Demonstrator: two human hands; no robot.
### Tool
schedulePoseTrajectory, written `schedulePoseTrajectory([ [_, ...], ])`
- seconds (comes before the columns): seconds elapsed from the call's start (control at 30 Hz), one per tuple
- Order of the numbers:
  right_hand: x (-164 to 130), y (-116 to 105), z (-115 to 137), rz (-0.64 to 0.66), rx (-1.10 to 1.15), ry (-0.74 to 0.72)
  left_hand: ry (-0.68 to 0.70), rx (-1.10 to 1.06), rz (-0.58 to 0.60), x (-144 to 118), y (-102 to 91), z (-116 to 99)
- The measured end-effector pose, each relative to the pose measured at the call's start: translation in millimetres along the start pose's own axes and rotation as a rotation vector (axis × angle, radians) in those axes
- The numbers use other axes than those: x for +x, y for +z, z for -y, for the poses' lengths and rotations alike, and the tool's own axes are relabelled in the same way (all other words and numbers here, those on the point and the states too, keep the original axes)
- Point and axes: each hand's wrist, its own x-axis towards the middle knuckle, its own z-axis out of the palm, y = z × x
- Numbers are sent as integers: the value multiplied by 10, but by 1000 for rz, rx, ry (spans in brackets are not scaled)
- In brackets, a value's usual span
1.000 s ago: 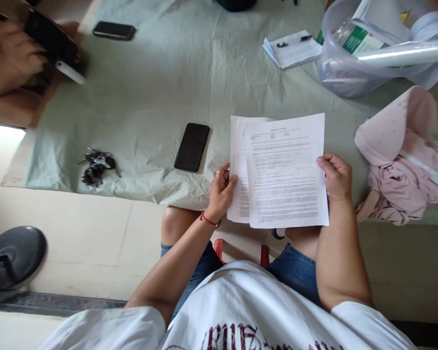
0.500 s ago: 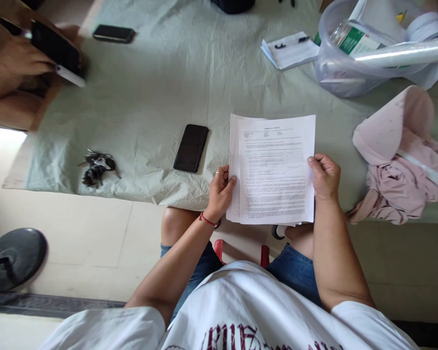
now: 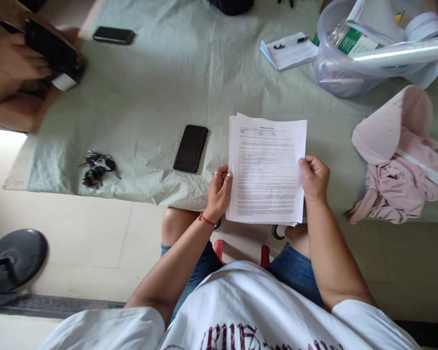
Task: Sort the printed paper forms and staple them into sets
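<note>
Two pinches, left hand (image 3: 219,195) and right hand (image 3: 316,179), hold printed sheets (image 3: 266,170), fingers (image 3: 306,166) closed on opposite edges; should either loosen, we judge misaligned sheets could slip.

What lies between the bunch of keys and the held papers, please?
In the head view, a black phone lies on the cloth between them, then comes the left hand, holding the papers.

Between left grip (image 3: 219,194) and right grip (image 3: 315,178), paper (image 3: 267,170) is bearing illegibly small print (image 3: 269,204); below both, a shirt (image 3: 248,291) is showing cut-off, unreadable lettering (image 3: 229,336).
</note>
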Motion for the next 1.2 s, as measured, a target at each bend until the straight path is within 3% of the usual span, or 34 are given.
schedulePoseTrajectory([
  [0.23, 105, -143, -63, -44, 30, 44, 31, 25, 4, 20, 17, 41],
  [0.47, 376, -597, -128, -289, 172, 131, 14, 36, 2, 18, -28, 60],
  [0.63, 446, -724, -132, -414, 254, 185, 12, 31, 8, 13, -42, 47],
  [0.9, 403, -669, -98, -394, 319, 212, 32, 43, 18, 19, -36, 38],
  [1.2, 300, -588, -87, -264, 302, 217, 17, 31, 22, 14, -25, 36],
])
